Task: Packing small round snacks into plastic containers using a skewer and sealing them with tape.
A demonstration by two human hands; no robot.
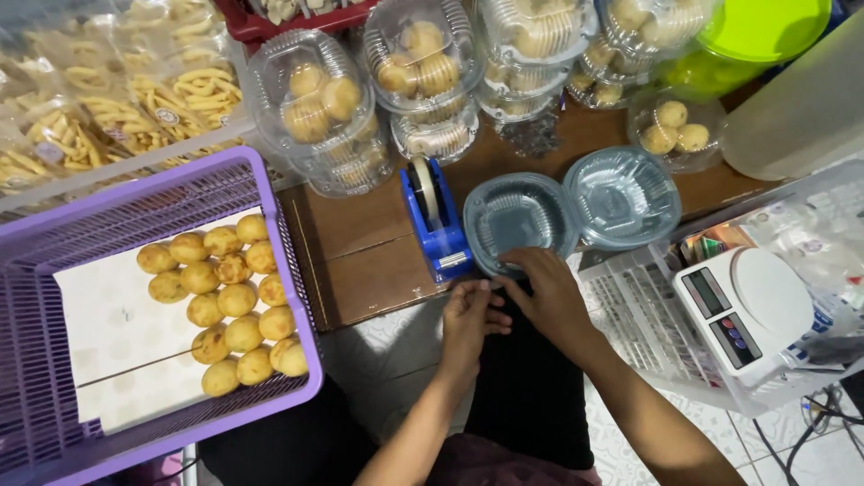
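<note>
My left hand [468,317] and my right hand [546,294] meet at the front rim of an empty clear hinged plastic container [522,220], lying open on the brown table. The fingertips of both hands pinch together just below that rim; whether they hold a small bit of tape I cannot tell. A blue tape dispenser [434,219] stands just left of the container. A purple basket [270,193] lined with white paper holds several round golden pastries [236,300] at my left.
Stacked clear containers filled with pastries [317,101] crowd the table's back. Bags of yellow stick snacks [117,99] lie far left. A white digital scale [742,310] rests in a white tray at right. Green lids [760,27] sit top right.
</note>
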